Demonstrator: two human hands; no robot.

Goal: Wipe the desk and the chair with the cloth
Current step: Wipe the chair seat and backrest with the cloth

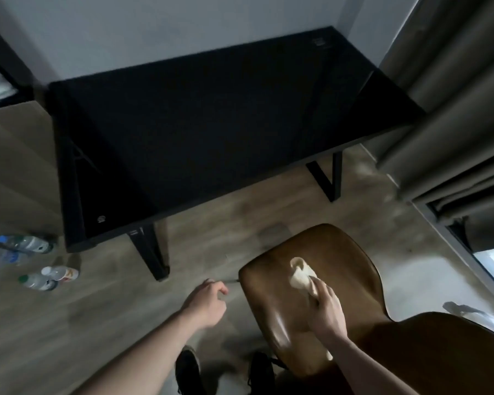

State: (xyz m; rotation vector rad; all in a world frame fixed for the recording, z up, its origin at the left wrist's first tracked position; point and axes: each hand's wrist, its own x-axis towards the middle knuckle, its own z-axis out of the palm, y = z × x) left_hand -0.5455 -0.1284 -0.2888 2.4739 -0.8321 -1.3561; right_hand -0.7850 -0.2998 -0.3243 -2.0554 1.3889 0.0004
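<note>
The right hand [327, 307] is closed around a crumpled cream cloth [300, 274] pressed on the seat of the glossy brown leather chair [320, 317], while the left hand [207, 300] hangs loosely half-open and empty over the wooden floor [54, 323], apart from the chair. With nothing bracing the chair, a firm stroke might push it away, and the slick seat could let the cloth skid. The matte black rectangular desk [211, 132] stands beyond; clear plastic bottles [35, 260] lie on the floor at left, contents indiscernible.
</note>
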